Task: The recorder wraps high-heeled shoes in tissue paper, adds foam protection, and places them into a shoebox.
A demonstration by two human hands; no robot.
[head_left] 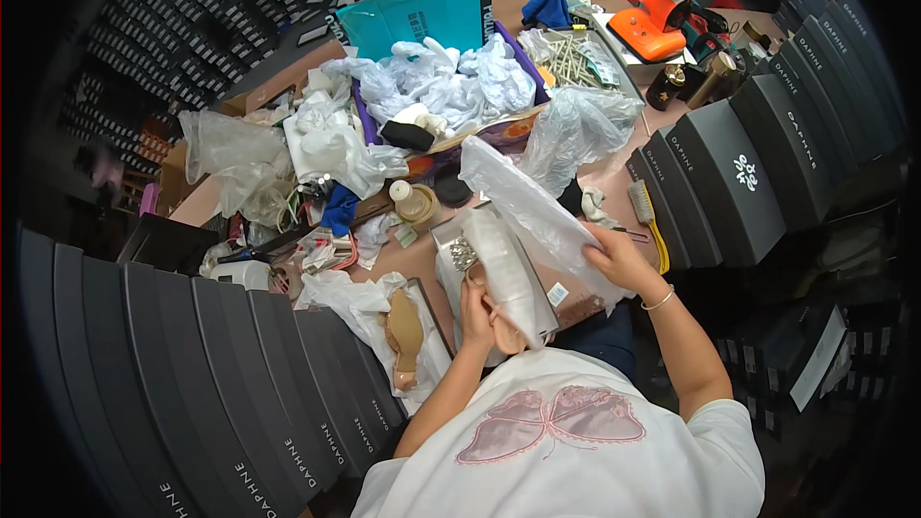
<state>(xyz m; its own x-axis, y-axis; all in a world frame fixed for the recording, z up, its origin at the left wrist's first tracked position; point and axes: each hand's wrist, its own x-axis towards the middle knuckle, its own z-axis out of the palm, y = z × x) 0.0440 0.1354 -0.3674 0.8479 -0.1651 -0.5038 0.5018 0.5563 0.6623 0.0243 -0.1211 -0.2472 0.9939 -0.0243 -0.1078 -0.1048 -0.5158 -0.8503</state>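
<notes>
Over the box, both hands (pixel 477 312) (pixel 619 259) hold a bagged shoe (pixel 504 278).

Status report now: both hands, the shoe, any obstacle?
Left hand holds pink shoe over open box. Right hand grips clear plastic bag. Brush lies beside right hand.

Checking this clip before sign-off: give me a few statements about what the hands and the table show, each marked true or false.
1. The left hand holds a pale pink shoe. True.
2. The right hand rests on a black box. False: its grip is on a clear plastic bag.
3. A second shoe lies in white paper to the left. True.
4. The orange tool sits beside the left hand. False: it is at the table's far end.
5. A yellow-handled brush lies near the right hand. True.
</notes>
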